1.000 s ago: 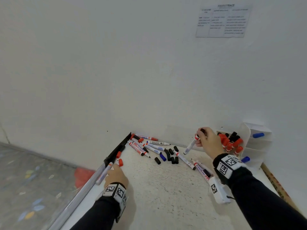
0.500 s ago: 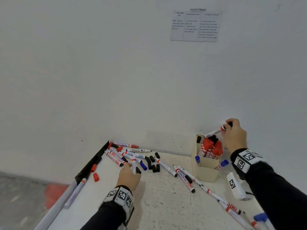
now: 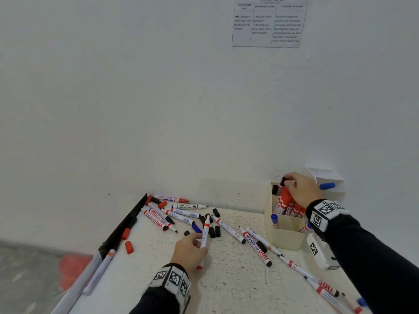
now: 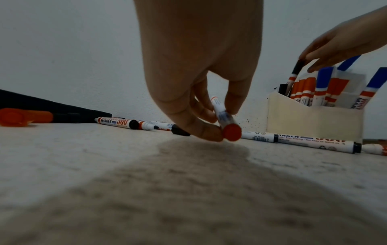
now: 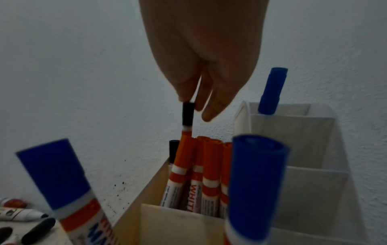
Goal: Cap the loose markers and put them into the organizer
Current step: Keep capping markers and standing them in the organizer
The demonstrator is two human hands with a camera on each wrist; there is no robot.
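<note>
My left hand (image 3: 200,240) pinches a white marker with a red butt end (image 3: 205,232) just above the table, beside the scattered pile. The left wrist view shows my fingertips (image 4: 209,134) round that marker (image 4: 222,116), red end toward the camera. My right hand (image 3: 289,181) is over the cream organizer (image 3: 285,236), its fingertips (image 5: 185,97) holding the black cap of a marker (image 5: 187,116) that stands among red-capped ones (image 5: 211,165) in the back compartment. Blue-capped markers (image 5: 255,174) stand in the front compartments.
Several uncapped markers (image 3: 179,216) and loose black caps (image 3: 214,231) lie mid-table, more markers (image 3: 256,245) lie at the right. Two red caps (image 3: 129,247) sit near the black strip (image 3: 127,225) at the left edge. A white organizer (image 3: 328,177) stands behind by the wall.
My left hand moved from the table's left edge to the pile and picked up a marker. My right hand carried the black-capped marker to the organizer and lowered it in.
</note>
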